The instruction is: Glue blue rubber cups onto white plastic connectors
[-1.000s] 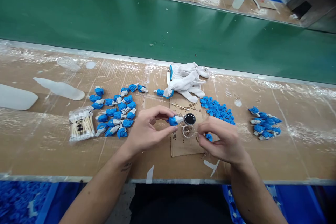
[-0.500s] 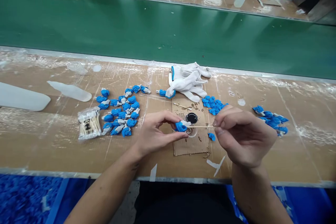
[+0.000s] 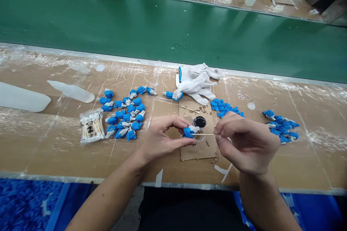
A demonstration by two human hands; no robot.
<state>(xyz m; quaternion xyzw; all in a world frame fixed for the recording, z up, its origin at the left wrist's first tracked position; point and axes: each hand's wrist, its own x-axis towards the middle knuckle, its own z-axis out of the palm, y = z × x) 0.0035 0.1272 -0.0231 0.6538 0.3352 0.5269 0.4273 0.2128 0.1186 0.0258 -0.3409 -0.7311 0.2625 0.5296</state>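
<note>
Between thumb and fingers, my left hand [image 3: 162, 138] pinches a small blue and grey plastic part [image 3: 189, 131]. My right hand [image 3: 248, 142] grips a thin cotton swab [image 3: 208, 134] by its end, and the swab's far tip touches the blue part. Just behind them stands a small cup of black liquid [image 3: 200, 121], with a clear round lid or cup [image 3: 200, 136] partly hidden in front of it. Both rest on a stained piece of cardboard [image 3: 197, 153]. Another swab [image 3: 190, 109] lies at the back of that cardboard.
Blue and grey parts [image 3: 127, 117] are grouped at left beside a bag of swabs [image 3: 92, 126]. White gloves [image 3: 197, 83] lie behind the cardboard. More blue parts [image 3: 225, 107] sit at right, with another cluster [image 3: 283, 126] farther over. A green conveyor belt [image 3: 162, 29] runs behind.
My right hand has shifted left and slightly down, bringing the swab's tip farther across the blue part. The part has turned a little in my left hand. The camera view has tilted slightly.
</note>
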